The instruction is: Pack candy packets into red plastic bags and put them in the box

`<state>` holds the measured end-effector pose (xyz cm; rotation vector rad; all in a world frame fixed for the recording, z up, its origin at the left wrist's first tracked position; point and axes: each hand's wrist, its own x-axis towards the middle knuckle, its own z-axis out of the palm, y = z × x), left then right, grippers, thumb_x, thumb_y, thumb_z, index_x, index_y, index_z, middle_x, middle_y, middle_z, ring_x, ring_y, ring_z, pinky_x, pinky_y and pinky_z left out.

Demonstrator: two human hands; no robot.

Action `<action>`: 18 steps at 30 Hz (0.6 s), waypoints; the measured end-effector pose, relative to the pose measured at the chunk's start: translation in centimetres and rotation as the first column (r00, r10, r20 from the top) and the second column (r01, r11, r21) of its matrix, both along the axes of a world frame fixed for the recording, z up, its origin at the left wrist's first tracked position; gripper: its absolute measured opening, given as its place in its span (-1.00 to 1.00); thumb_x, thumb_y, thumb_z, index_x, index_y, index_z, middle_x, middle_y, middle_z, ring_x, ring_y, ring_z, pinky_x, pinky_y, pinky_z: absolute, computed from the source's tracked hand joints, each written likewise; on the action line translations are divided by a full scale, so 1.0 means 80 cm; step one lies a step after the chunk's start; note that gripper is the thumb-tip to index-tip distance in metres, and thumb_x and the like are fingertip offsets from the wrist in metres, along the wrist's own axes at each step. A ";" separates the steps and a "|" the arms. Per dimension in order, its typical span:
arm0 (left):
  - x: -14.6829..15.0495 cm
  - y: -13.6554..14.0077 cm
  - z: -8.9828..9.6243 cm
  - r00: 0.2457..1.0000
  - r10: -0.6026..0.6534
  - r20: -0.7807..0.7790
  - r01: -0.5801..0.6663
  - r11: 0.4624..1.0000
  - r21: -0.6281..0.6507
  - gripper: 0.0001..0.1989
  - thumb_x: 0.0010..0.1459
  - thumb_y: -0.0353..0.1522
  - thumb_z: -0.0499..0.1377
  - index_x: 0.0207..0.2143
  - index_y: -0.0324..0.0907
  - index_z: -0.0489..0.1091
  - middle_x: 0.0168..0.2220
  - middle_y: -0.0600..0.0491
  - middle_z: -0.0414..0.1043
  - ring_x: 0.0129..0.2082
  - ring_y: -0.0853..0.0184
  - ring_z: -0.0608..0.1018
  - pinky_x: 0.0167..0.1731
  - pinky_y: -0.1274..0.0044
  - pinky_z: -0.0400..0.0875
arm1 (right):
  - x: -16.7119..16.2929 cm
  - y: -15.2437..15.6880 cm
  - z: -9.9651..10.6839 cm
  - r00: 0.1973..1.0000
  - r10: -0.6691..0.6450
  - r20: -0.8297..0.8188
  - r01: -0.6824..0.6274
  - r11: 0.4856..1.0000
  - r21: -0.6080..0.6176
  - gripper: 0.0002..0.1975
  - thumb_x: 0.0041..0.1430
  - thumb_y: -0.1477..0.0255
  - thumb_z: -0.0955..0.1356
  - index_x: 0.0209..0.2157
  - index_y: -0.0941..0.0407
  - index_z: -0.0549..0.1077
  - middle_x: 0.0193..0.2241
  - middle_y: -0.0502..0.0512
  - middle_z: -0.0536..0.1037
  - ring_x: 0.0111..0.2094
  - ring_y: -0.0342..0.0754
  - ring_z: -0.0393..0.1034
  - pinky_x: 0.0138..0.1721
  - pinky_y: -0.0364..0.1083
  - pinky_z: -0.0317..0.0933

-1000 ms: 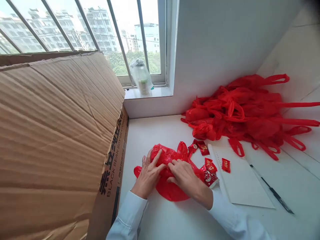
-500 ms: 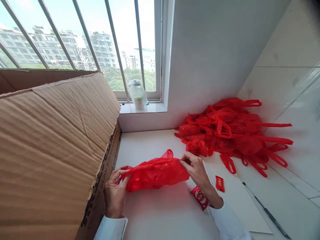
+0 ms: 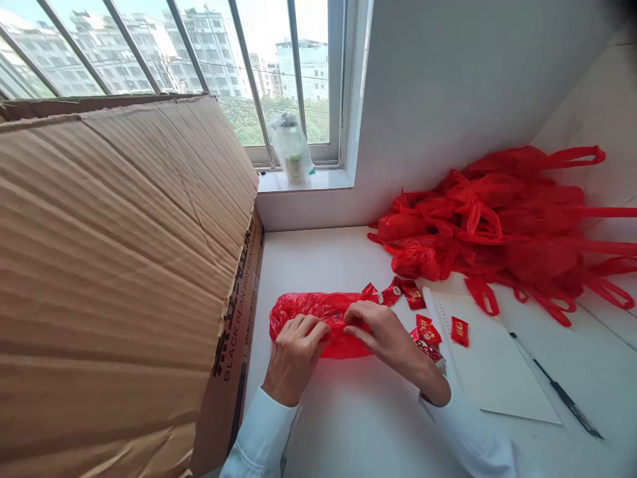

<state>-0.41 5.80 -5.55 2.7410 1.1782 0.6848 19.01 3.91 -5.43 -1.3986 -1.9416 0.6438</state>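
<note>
A red plastic bag point(image 3: 311, 305) lies low on the white table, crumpled and stretched sideways. My left hand point(image 3: 298, 348) bends over its near edge, fingertips closed on the film. Just to the right, my right hand point(image 3: 381, 328) pinches the same bag between thumb and fingers. Small red packets lie beside it: one packet point(image 3: 413, 294) behind my right hand, another packet point(image 3: 428, 328) by my right wrist, and others partly hidden by the hand and bag.
At left stands a large cardboard box point(image 3: 124, 265). A heap of red plastic bags point(image 3: 497, 219) fills the back right. A notebook point(image 3: 497, 372) bears a red packet point(image 3: 460, 331), with a pen point(image 3: 562, 392) alongside. A bagged jar point(image 3: 293, 156) stands on the windowsill.
My hands have come closer together on the bag, the left moving right and over it. The bag lies flatter, and more red packets show on the table. The view has tilted down.
</note>
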 end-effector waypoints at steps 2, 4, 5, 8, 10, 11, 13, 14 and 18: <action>-0.009 0.003 -0.002 0.995 0.020 0.097 -0.016 0.999 -0.050 -0.84 0.23 -0.38 0.02 -0.40 -0.16 0.34 -0.38 0.07 0.40 -0.36 0.33 0.42 -0.33 0.49 0.34 | 0.003 -0.001 -0.003 0.987 -0.097 -0.126 0.098 0.995 0.005 -0.87 0.18 0.44 0.25 -0.44 0.11 0.35 -0.47 -0.02 0.43 -0.44 -0.14 0.27 -0.39 -0.16 0.13; -0.019 0.004 -0.003 0.967 0.074 0.242 -0.046 0.992 -0.121 -0.87 0.22 -0.35 0.03 -0.38 -0.15 0.31 -0.38 0.09 0.38 -0.35 0.36 0.43 -0.34 0.54 0.33 | 0.016 -0.004 -0.006 0.946 -0.226 -0.231 0.227 0.974 -0.019 -0.85 0.18 0.39 0.25 -0.46 0.12 0.33 -0.48 -0.02 0.42 -0.46 -0.15 0.26 -0.42 -0.18 0.12; -0.023 0.004 -0.003 0.935 0.134 0.328 -0.080 0.982 -0.173 -0.89 0.21 -0.34 0.04 -0.36 -0.15 0.30 -0.39 0.11 0.37 -0.37 0.38 0.43 -0.36 0.57 0.32 | 0.025 -0.005 -0.009 0.916 -0.299 -0.266 0.300 0.953 -0.037 -0.84 0.17 0.35 0.26 -0.45 0.12 0.33 -0.48 -0.02 0.42 -0.46 -0.15 0.26 -0.43 -0.18 0.12; -0.032 0.004 -0.004 0.718 0.359 0.596 -0.138 0.913 -0.385 -0.89 0.20 -0.28 0.06 -0.32 -0.13 0.25 -0.43 0.15 0.34 -0.46 0.42 0.43 -0.45 0.62 0.31 | 0.055 -0.008 -0.023 0.819 -0.466 -0.334 0.461 0.882 -0.099 -0.78 0.15 0.24 0.26 -0.39 0.12 0.32 -0.45 -0.01 0.40 -0.46 -0.15 0.26 -0.44 -0.18 0.14; -0.036 0.002 -0.002 0.562 0.428 0.708 -0.064 0.876 -0.478 -0.87 0.19 -0.26 0.06 -0.29 -0.13 0.22 -0.38 0.12 0.36 -0.43 0.41 0.45 -0.45 0.62 0.33 | 0.069 -0.011 -0.034 0.799 -0.500 -0.334 0.481 0.865 -0.143 -0.74 0.16 0.19 0.24 -0.34 0.11 0.32 -0.43 0.01 0.40 -0.44 -0.14 0.27 -0.43 -0.17 0.17; -0.036 0.001 0.000 0.527 0.422 0.738 -0.010 0.871 -0.491 -0.86 0.18 -0.26 0.07 -0.28 -0.13 0.22 -0.33 0.09 0.38 -0.37 0.39 0.47 -0.42 0.62 0.36 | 0.073 -0.015 -0.038 0.810 -0.494 -0.318 0.467 0.869 -0.161 -0.74 0.17 0.19 0.23 -0.32 0.11 0.32 -0.41 0.02 0.40 -0.42 -0.13 0.29 -0.41 -0.16 0.19; -0.035 -0.006 0.009 0.571 0.362 0.737 0.067 0.874 -0.481 -0.80 0.13 -0.27 0.13 -0.22 -0.13 0.22 -0.22 0.03 0.39 -0.25 0.33 0.49 -0.33 0.58 0.39 | 0.075 -0.024 -0.037 0.843 -0.468 -0.264 0.441 0.884 -0.159 -0.74 0.16 0.21 0.24 -0.25 0.11 0.32 -0.34 0.06 0.42 -0.36 -0.11 0.34 -0.37 -0.13 0.24; -0.032 -0.010 0.015 0.628 0.322 0.709 0.076 0.880 -0.468 -0.71 0.08 -0.28 0.18 -0.16 -0.13 0.21 -0.17 0.01 0.38 -0.20 0.30 0.49 -0.29 0.55 0.41 | 0.072 -0.030 -0.032 0.855 -0.461 -0.237 0.444 0.887 -0.124 -0.74 0.14 0.24 0.26 -0.20 0.10 0.32 -0.29 0.08 0.43 -0.32 -0.09 0.35 -0.33 -0.11 0.26; -0.008 -0.026 0.041 0.808 0.266 0.525 -0.136 0.953 -0.272 -0.34 -0.14 -0.25 0.36 0.02 -0.12 0.18 -0.21 0.01 0.40 -0.24 0.26 0.49 -0.22 0.45 0.41 | 0.048 -0.050 0.017 0.870 -0.454 -0.191 0.490 0.835 0.249 -0.68 0.14 0.40 0.29 -0.04 0.06 0.29 -0.12 0.12 0.41 -0.16 -0.05 0.34 -0.17 -0.04 0.26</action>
